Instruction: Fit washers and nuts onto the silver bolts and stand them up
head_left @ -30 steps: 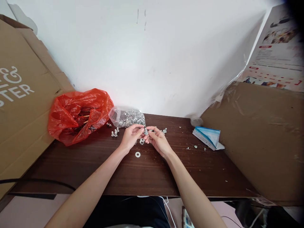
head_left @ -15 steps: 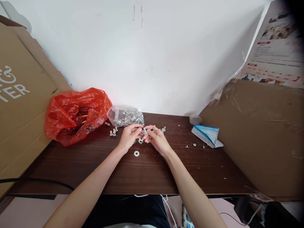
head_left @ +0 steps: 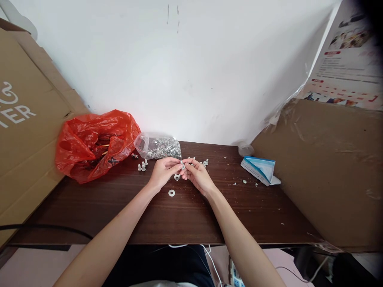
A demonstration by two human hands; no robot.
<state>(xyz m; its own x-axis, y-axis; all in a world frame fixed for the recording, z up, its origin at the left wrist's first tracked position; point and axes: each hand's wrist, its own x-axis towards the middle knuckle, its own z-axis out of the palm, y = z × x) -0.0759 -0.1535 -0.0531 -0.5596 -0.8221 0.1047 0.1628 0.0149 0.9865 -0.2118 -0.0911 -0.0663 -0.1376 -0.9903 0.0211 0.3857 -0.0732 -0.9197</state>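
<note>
A small silver bolt (head_left: 182, 163) with a washer on it is pinched between my two hands, above the dark wooden table. The fingertips of my left hand (head_left: 164, 170) close on it from the left, the thumb lying across its front. From the other side my right hand (head_left: 198, 173) grips it between thumb and fingers, and part of the bolt is hidden. Just below the hands lies a flat washer (head_left: 176, 177), partly covered by the fingers. A second washer (head_left: 171, 193) rests closer to me on the wood.
Several bolts (head_left: 143, 166) stand left of my hands, and more bolts (head_left: 205, 162) are at the right. Behind are a clear bag of hardware (head_left: 163, 147) and a red plastic bag (head_left: 98, 147). A blue-white packet (head_left: 259, 169) lies right. Cardboard (head_left: 329, 171) walls both sides.
My left thumb has moved right across the bolt, covering more of it. Both hands stay in nearly the same place, still holding the bolt.
</note>
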